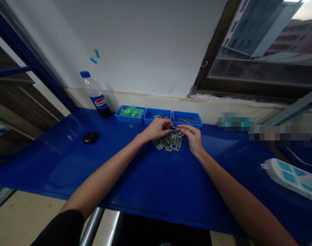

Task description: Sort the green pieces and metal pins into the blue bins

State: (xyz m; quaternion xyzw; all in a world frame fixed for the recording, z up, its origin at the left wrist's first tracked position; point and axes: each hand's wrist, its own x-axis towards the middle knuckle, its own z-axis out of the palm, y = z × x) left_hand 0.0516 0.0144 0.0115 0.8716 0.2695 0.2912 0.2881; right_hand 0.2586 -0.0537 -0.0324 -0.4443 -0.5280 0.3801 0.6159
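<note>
A loose pile lies on the blue table (156,184), made of brassy screws (165,140) and short grey cylinders (176,140) that look like wall plugs. Over the pile's far left side is my left hand (159,129), its thumb and fingers curled together. My right hand (192,136) reaches in from the other side with fingertips pinched, close to the left fingertips. Something small and thin seems to sit between the two hands, too small to make out. Just behind them stand a middle blue bin (148,121) with some grey pieces and a right blue bin (199,120) holding long thin metal pieces.
A left blue bin (117,116) holds green packets (131,111). Further left are a cola bottle (100,102) and a black mouse (90,137). A white power strip (291,177) lies at the right. The wall (145,51) and a window (260,68) bound the table's back.
</note>
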